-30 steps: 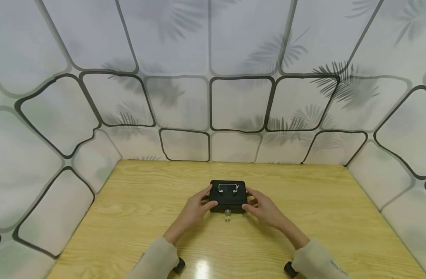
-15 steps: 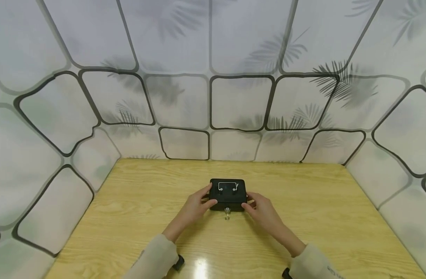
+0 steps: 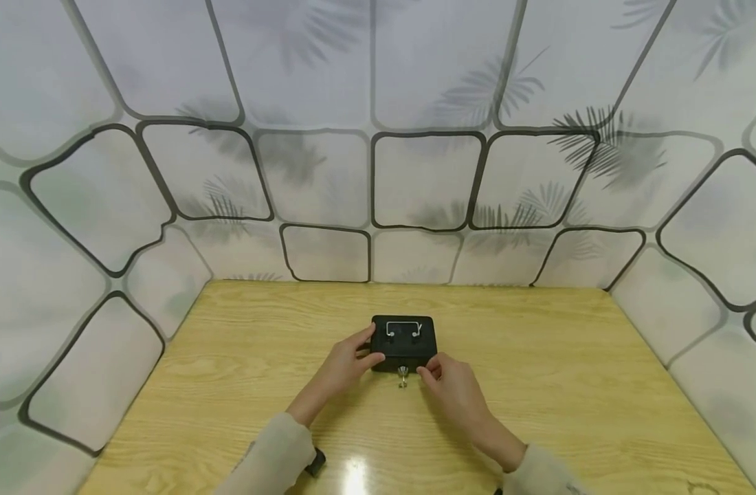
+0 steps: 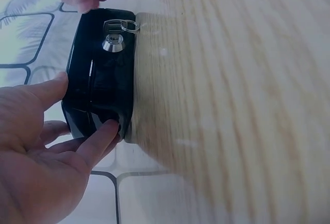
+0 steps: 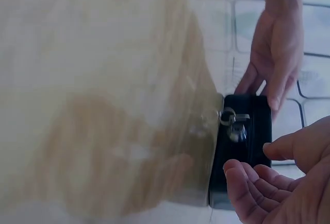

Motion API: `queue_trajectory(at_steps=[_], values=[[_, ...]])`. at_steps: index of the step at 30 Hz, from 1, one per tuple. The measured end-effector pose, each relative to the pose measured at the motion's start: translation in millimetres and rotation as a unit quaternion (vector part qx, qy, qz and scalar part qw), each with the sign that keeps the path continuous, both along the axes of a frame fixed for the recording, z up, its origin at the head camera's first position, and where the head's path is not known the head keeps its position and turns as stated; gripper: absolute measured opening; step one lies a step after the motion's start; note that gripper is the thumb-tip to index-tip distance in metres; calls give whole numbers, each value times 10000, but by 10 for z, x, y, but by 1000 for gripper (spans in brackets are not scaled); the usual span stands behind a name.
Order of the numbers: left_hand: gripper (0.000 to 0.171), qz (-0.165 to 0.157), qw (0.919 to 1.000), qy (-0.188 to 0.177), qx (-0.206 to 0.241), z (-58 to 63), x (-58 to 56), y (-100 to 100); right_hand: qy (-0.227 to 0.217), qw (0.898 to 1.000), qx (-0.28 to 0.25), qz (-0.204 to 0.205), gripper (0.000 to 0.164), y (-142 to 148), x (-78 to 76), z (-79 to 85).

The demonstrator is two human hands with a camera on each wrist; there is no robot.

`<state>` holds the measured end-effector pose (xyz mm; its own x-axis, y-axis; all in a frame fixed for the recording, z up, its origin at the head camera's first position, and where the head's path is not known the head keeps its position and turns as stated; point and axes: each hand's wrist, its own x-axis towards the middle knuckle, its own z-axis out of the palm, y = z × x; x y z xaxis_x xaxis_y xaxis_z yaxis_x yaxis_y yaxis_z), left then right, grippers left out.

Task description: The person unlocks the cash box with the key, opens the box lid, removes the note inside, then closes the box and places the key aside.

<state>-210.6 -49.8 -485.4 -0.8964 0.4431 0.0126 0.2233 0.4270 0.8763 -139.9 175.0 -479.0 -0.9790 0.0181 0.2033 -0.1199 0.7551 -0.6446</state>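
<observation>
A black cash box (image 3: 404, 348) with a wire handle (image 3: 403, 324) on its lid sits on the table. My left hand (image 3: 343, 370) holds the box's left end, thumb and fingers on either side of the corner. In the left wrist view, the silver lock (image 4: 113, 42) on the front has a key (image 4: 114, 27) in it, with a ring (image 4: 132, 27) attached. Near the front right corner, my right hand (image 3: 457, 386) has its fingers loosely bent beside the key. The right wrist view shows nothing between its thumb and fingers; whether it touches the box is unclear.
The wooden table (image 3: 260, 323) spreads around the box on all sides. Behind it and at both sides stand walls of patterned cloth (image 3: 427, 179). A bright light reflection lies near the table's front.
My right hand has left the right end of the box and moved left and nearer, toward the key. My left hand stays on the box, which has hardly moved.
</observation>
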Motion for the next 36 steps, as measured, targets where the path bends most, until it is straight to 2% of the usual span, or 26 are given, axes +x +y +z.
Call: queue_trajectory(at_steps=[8, 12, 17, 25, 36], values=[[68, -17, 9998, 184, 42, 15, 19, 26, -252, 9988, -203, 368, 12, -154, -7, -61], [67, -28, 9997, 200, 115, 15, 19, 35, -239, 9978, -317, 523, 12, -202, -8, -79], [67, -29, 9998, 176, 113, 4, 19, 31, -159, 9976, -355, 568, 13, -244, -16, -101], [68, -6, 9999, 122, 62, 1, 27, 27, -375, 9966, -392, 616, 19, -281, -46, -115], [68, -24, 9994, 172, 303, -20, 31, 23, -541, 9954, -427, 664, 29, -263, -65, -114]])
